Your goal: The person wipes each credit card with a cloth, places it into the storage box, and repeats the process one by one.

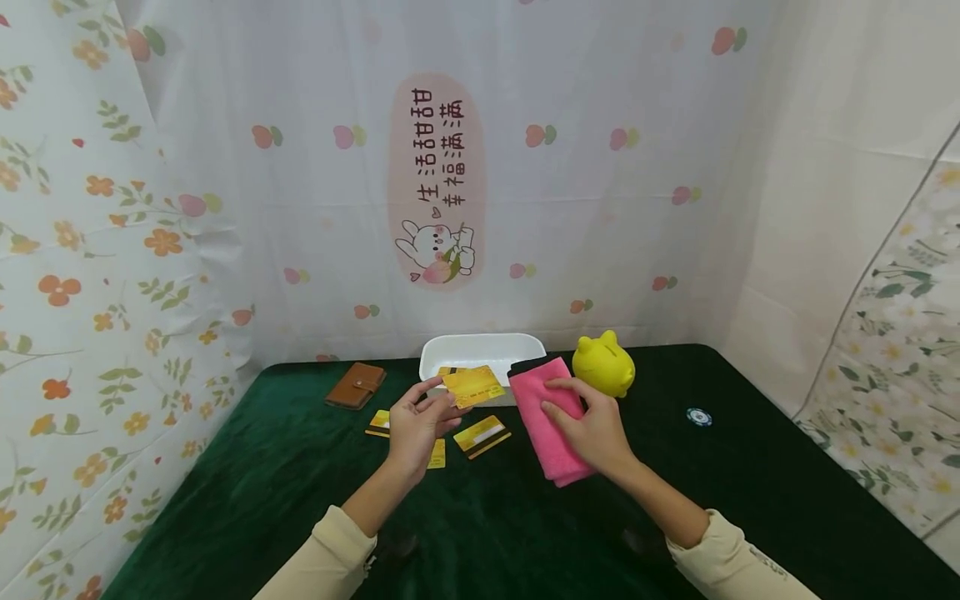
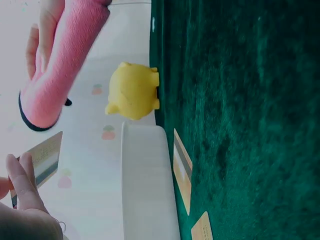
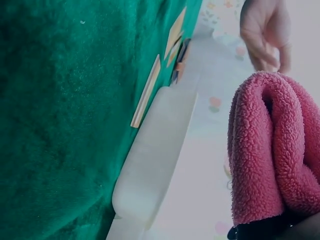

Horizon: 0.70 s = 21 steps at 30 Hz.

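Observation:
My left hand (image 1: 420,423) pinches a yellow bank card (image 1: 477,387) between thumb and fingers, raised above the table. Behind its top edge shows what looks like part of another card. In the left wrist view, the held card (image 2: 47,159) turns its dark stripe toward the camera. My right hand (image 1: 596,421) grips a folded pink towel (image 1: 551,417) with a black edge, held up at the right. In the right wrist view the towel's fluffy folds (image 3: 257,155) hide most of that hand. Below lie several yellow cards (image 1: 482,437) on the green cloth.
Behind the hands stands a white tray (image 1: 483,342). A yellow piggy bank (image 1: 603,364) is right of it, and a blue-and-white poker chip (image 1: 699,417) lies farther right. At the back left rests a brown wallet (image 1: 356,386). A printed curtain (image 1: 322,208) hangs behind the table.

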### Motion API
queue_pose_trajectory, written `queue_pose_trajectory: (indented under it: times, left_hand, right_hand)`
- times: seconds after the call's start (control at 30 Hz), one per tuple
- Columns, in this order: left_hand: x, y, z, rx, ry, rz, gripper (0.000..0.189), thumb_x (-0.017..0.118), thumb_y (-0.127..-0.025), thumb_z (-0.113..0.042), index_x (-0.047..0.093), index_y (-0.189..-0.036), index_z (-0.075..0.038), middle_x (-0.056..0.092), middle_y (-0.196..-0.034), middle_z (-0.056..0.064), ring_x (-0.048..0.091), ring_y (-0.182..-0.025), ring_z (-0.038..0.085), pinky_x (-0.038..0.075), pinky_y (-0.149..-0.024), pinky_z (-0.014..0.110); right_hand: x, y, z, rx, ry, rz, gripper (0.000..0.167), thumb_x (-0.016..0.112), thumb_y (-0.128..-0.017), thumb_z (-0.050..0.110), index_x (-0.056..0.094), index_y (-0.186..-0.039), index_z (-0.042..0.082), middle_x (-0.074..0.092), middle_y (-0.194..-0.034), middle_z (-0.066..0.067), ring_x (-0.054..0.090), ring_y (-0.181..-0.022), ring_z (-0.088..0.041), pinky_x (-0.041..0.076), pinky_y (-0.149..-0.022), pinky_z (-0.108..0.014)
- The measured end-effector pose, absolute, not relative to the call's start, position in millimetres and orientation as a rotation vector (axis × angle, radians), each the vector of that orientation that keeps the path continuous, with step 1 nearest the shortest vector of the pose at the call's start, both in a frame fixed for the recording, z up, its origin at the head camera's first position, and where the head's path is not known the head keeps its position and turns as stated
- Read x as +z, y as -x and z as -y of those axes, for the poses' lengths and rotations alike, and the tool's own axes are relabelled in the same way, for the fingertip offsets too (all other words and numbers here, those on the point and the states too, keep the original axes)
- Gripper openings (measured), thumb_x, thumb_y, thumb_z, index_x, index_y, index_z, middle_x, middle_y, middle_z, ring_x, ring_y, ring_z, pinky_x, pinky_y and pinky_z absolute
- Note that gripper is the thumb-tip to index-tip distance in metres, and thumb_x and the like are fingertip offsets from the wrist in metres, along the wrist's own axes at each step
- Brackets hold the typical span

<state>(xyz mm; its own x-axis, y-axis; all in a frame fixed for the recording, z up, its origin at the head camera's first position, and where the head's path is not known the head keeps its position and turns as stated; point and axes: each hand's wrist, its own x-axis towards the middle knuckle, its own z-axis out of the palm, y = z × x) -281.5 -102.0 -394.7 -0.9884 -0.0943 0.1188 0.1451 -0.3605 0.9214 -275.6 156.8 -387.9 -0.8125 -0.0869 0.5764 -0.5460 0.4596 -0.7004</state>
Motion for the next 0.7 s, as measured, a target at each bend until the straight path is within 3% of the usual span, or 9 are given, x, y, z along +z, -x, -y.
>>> queue_pose_trajectory:
  times: [0.33, 0.7]
  left_hand:
    - [-396, 304, 105, -2.469, 0.006, 1.606, 0.036, 0.064, -0.097, -0.008, 0.056, -0.131, -0.004, 0.071, -0.109, 0.016, 0.074, -0.086, 0.023, 0.059, -0.071, 0.028]
    - [-394, 331, 107, -2.426, -0.076, 1.594, 0.032, 0.065, -0.096, -0.010, 0.058, -0.127, -0.002, 0.070, -0.110, 0.016, 0.074, -0.087, 0.023, 0.059, -0.071, 0.029]
  right_hand:
    - [-382, 267, -155, 1.384, -0.551, 2.240, 0.028, 0.076, -0.089, 0.014, 0.068, -0.115, 0.012, 0.064, -0.090, -0.010, 0.060, -0.062, -0.017, 0.054, -0.055, -0.029]
    - [-380, 261, -150, 1.372, -0.604, 2.198, 0.027, 0.077, -0.087, 0.009, 0.069, -0.113, 0.011, 0.066, -0.093, -0.009, 0.061, -0.066, -0.019, 0.055, -0.057, -0.029]
